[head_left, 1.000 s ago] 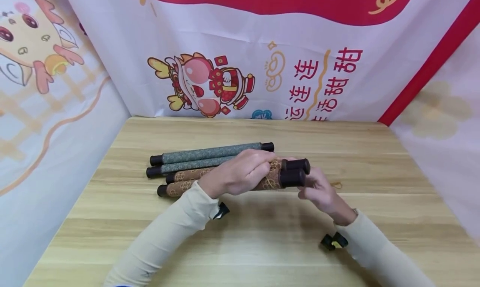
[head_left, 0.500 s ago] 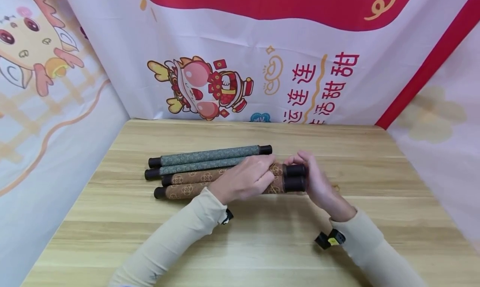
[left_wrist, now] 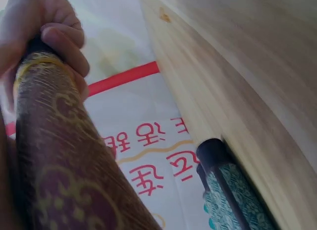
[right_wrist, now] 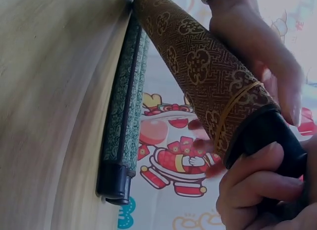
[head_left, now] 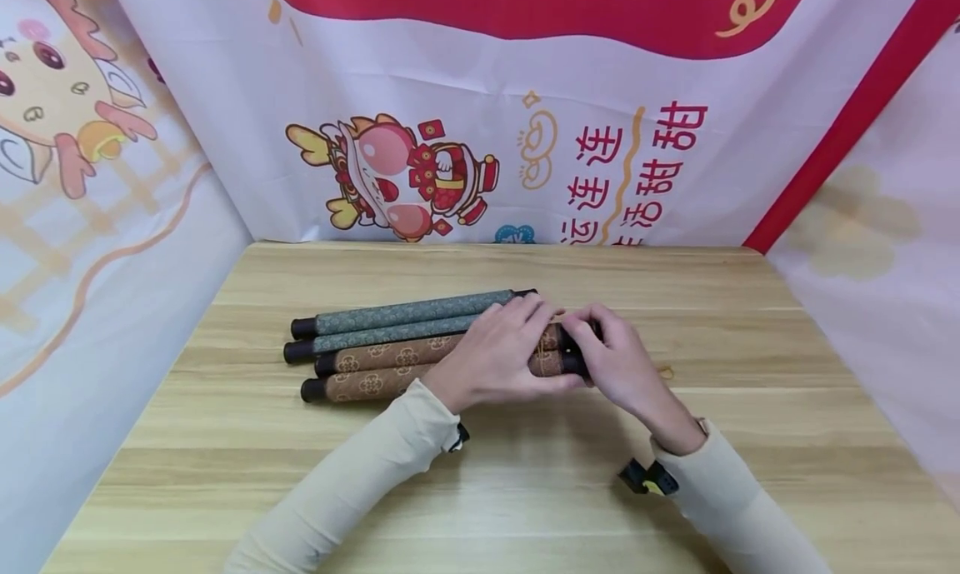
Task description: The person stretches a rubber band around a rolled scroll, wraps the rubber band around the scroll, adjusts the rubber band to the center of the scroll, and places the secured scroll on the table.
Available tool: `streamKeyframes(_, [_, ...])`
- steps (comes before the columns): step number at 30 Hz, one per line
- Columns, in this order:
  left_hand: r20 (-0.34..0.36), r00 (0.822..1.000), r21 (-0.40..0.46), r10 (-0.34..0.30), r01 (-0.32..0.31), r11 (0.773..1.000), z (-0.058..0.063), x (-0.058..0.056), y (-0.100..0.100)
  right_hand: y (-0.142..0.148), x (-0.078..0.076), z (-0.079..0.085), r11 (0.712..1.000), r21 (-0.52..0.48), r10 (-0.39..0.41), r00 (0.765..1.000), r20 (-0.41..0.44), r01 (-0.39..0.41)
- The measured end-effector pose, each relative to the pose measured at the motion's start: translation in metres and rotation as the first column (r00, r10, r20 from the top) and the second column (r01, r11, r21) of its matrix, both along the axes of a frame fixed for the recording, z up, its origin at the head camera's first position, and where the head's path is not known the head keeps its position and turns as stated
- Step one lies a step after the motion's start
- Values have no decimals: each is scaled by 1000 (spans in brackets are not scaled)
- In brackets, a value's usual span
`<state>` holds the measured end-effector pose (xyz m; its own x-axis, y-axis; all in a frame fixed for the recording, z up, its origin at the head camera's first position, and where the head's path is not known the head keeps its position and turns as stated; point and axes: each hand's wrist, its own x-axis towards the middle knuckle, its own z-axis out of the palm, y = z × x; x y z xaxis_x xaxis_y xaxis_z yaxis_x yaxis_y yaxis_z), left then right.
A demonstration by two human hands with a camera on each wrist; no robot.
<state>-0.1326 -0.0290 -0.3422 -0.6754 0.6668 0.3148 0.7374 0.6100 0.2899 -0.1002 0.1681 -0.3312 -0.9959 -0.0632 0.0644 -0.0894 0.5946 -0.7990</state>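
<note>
Clasping a brown scroll (head_left: 405,356), right fingers (right_wrist: 257,184) round its black end (right_wrist: 272,136), left fingers (head_left: 525,317) just inward

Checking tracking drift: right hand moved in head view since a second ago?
Yes: the right hand has moved up and slightly left in frame, against the red strip.

Table (head_left: 517,507), pale wood-grained, grain running left to right. On it, a green patterned double roll (head_left: 408,311) lies slightly aslant, its two black-capped rolls side by side, left ends nearer the person. Well to its right lies a small yellow loop (head_left: 666,372).
</note>
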Motion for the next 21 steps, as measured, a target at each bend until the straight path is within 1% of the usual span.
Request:
streamKeyframes(2, [-14,1000,-45,-20,19,999,0,0,3,0,0,-1,999,39,-8,999,-38,9])
streamKeyframes(3, [-8,1000,-58,-28,27,998,0,0,4,0,0,-2,998,55,-9,999,-54,11])
streamKeyframes(6, [5,999,-63,-42,43,997,-2,-1,5,2,-1,-5,998,55,-3,998,-62,6])
streamKeyframes(9, [-24,999,-66,-26,25,998,-6,-1,2,3,-2,-6,999,52,3,998,-62,0])
streamKeyframes(13, [-59,998,-82,9,-14,997,-10,0,-6,2,-4,-8,1000,20,21,999,-28,-21])
streamKeyframes(16, [-56,998,-80,16,-20,997,-11,1,-10,1,-5,-8,999,-8,38,999,-4,-38])
streamKeyframes(19, [-46,999,-75,13,-16,997,-13,-1,-14,1,-6,-8,999,-5,36,999,-17,-36])
streamKeyframes(21, [-23,1000,-74,10,-12,997,-13,-2,-17,2,-7,-8,999,1,33,999,-26,-33])
